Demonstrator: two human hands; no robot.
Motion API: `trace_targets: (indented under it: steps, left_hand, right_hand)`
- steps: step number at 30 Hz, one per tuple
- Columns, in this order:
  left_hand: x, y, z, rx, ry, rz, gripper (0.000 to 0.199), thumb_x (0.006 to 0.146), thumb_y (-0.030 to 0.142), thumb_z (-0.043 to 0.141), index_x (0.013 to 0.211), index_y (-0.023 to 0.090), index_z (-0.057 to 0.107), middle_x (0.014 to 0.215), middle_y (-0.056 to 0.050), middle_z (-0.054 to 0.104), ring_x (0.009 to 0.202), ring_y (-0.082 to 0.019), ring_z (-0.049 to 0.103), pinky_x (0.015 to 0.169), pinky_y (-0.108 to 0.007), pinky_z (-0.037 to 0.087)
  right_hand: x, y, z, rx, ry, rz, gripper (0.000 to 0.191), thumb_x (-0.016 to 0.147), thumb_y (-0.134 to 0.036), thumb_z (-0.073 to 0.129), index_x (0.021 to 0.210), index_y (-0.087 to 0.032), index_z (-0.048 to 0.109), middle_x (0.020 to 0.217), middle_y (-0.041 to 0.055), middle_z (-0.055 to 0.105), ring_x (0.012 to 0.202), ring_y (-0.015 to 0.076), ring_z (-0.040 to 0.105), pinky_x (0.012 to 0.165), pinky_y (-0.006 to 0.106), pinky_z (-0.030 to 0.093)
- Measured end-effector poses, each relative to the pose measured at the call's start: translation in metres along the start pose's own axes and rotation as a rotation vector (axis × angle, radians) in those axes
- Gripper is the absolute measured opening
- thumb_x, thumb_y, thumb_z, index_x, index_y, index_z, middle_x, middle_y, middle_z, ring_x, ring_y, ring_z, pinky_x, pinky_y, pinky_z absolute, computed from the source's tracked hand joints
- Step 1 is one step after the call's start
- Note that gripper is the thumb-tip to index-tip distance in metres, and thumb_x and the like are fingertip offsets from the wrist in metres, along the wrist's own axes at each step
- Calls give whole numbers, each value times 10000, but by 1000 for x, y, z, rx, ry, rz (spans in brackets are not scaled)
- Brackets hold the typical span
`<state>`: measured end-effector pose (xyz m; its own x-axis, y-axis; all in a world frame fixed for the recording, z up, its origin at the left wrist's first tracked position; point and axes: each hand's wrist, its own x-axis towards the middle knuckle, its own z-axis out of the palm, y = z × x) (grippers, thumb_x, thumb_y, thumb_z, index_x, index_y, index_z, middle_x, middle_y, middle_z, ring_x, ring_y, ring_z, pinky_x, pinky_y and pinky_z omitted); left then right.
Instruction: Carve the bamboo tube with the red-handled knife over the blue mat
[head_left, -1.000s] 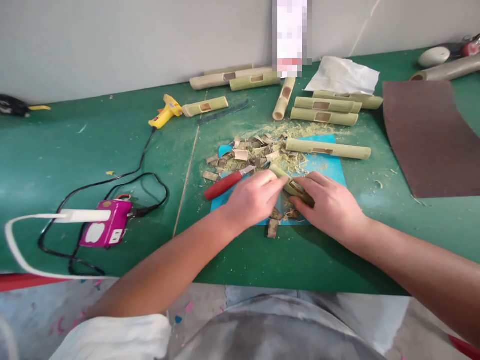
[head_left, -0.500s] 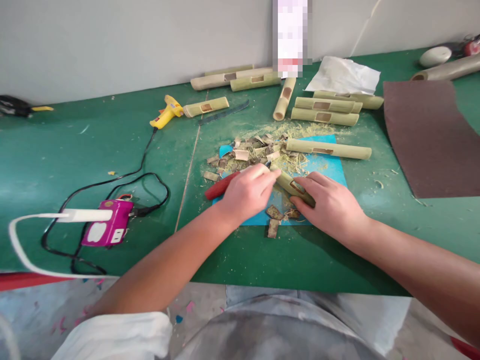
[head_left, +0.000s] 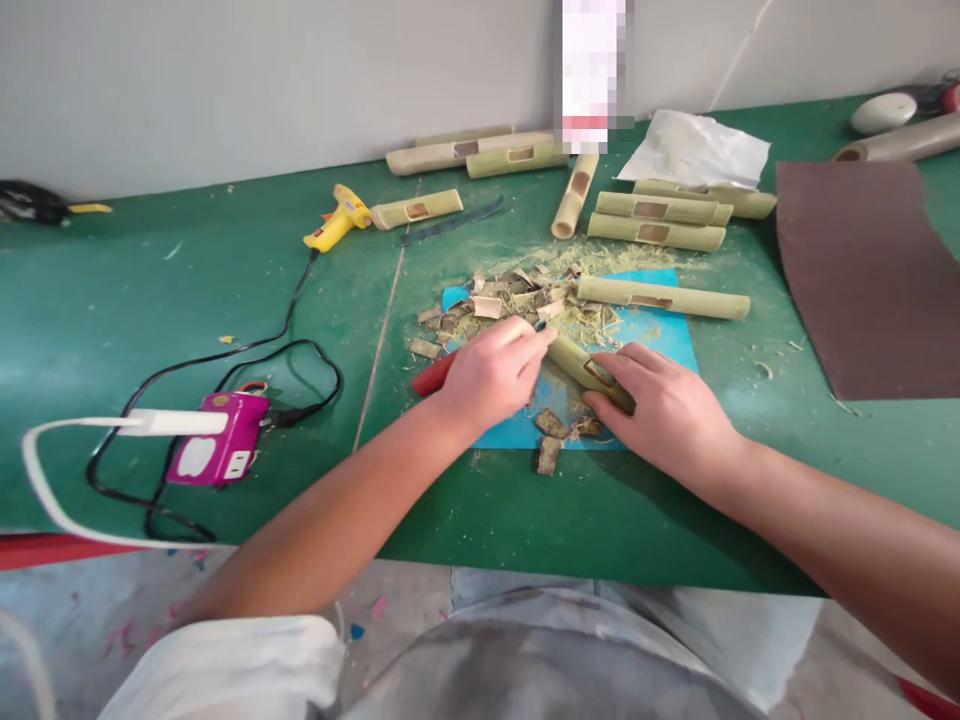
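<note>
My left hand (head_left: 499, 370) is closed around a red-handled tool (head_left: 433, 374), whose dark tip shows just past the fingers at the far end of a bamboo tube (head_left: 572, 357). My right hand (head_left: 664, 400) grips the near end of this tube, fingers beside its cut opening. The tube slants over a blue sheet (head_left: 675, 345). Beyond my left hand lies a heap of bamboo chips and shavings (head_left: 517, 295). Several loose chips (head_left: 549, 455) lie between my hands, nearer the table's front edge.
Another notched tube (head_left: 664, 298) rests behind the hands, with stacked tubes (head_left: 656, 232) farther back. A yellow glue gun (head_left: 337, 220) and a purple power socket (head_left: 221, 440) with cables are at left. A brown sheet (head_left: 862, 290) lies at right.
The view has shifted slightly. My left hand and the red-handled tool have moved a little back from the tube's far end, leaving more of that end visible. My right hand keeps its hold.
</note>
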<state>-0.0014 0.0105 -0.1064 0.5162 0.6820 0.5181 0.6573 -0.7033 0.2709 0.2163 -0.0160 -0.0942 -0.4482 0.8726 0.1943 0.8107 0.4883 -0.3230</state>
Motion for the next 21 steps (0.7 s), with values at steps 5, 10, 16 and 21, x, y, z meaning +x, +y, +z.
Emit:
trace_targets:
  steps: [5, 10, 16, 21]
  left_hand:
    - [-2, 3, 1, -21, -51, 44, 268, 992, 152, 454, 1164, 93, 650, 861, -72, 659, 771, -133, 626, 713, -252, 547]
    - [-1, 7, 0, -14, -55, 40, 284, 1003, 172, 433, 1176, 82, 640, 862, -80, 655, 776, -136, 632, 713, -259, 554]
    - [-2, 9, -1, -22, -71, 13, 296, 1015, 187, 410, 1182, 101, 639, 871, -78, 656, 779, -134, 631, 713, -263, 555]
    - [-2, 10, 0, -15, -56, -9, 285, 1008, 181, 422, 1152, 104, 656, 858, -70, 652, 766, -134, 624, 712, -258, 551]
  right_hand:
    - [1, 0, 0, -2, -24, 9, 225, 882, -266, 577, 1062, -162, 664, 926, 77, 637, 790, 211, 620, 664, 304, 459]
    - [1, -1, -1, 1, -36, 21, 214, 886, -266, 564, 1051, -171, 661, 947, 82, 638, 799, 207, 616, 673, 300, 455]
    - [1, -1, -1, 3, -30, 9, 209, 890, -267, 558, 1049, -173, 655, 923, 75, 631, 796, 205, 610, 673, 299, 449]
    - [1, -1, 0, 2, -33, 17, 207, 887, -265, 568, 1049, -173, 657, 929, 74, 634, 807, 205, 614, 677, 296, 446]
